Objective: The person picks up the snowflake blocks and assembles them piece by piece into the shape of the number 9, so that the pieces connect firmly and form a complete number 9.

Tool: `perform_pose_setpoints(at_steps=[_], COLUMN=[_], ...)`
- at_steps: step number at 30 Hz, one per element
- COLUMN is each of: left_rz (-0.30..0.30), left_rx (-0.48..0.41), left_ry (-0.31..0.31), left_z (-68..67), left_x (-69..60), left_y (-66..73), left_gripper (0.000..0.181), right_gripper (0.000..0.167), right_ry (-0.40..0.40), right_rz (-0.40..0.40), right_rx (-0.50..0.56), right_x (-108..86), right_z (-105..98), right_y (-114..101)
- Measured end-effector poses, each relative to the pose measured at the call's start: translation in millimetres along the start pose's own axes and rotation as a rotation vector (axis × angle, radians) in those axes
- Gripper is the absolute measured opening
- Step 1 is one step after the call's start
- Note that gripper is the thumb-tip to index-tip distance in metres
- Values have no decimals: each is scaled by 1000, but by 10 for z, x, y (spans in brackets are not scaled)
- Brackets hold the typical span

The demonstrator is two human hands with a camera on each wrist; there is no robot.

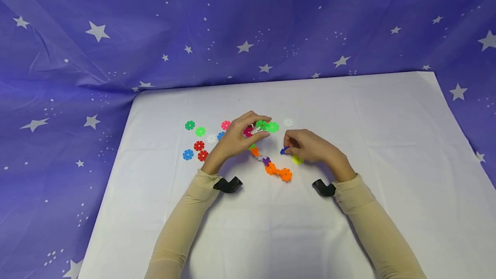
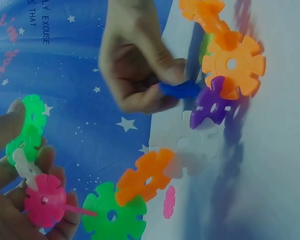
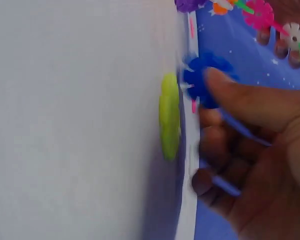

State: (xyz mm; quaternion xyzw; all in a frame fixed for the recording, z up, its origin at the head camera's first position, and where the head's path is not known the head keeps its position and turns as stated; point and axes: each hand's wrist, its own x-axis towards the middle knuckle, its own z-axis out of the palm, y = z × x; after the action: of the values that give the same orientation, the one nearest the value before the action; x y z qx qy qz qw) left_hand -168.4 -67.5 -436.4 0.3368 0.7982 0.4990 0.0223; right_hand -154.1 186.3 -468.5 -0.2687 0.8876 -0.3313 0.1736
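A chain of notched plastic discs runs from my left hand (image 1: 241, 136), which grips its green end (image 1: 272, 127). In the left wrist view, the chain goes from green discs (image 2: 33, 116) through white, pink (image 2: 46, 201), green (image 2: 110, 216), orange (image 2: 146, 177), a clear-looking white and purple (image 2: 210, 106) to orange discs (image 2: 232, 64). My right hand (image 1: 311, 146) pinches a dark blue disc (image 3: 205, 80) between thumb and fingers, close to the chain's purple part but on its right in the head view. A yellow disc (image 1: 297, 159) lies just beneath the right hand.
Loose discs lie left of the hands: green (image 1: 190, 125), red (image 1: 199, 146), blue (image 1: 187, 154), white (image 1: 211, 138) and pink (image 1: 226, 125). A white disc (image 1: 288, 122) lies behind the right hand. The white-covered table (image 1: 368, 111) meets a blue starred cloth (image 1: 302, 25).
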Motion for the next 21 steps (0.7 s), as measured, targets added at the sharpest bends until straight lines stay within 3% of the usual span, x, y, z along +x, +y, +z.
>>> perform_pose_setpoints(at_steps=[9, 21], left_rz=[24, 0], left_rx=[15, 33], left_ry=[9, -9], left_z=[33, 40], left_x=[10, 9], left_y=[5, 21], left_gripper=[33, 34], right_gripper=[15, 26], right_ry=[379, 442], right_rz=[-190, -238], right_rx=[135, 141], right_x=[-106, -105], right_z=[-240, -248], right_y=[-185, -284])
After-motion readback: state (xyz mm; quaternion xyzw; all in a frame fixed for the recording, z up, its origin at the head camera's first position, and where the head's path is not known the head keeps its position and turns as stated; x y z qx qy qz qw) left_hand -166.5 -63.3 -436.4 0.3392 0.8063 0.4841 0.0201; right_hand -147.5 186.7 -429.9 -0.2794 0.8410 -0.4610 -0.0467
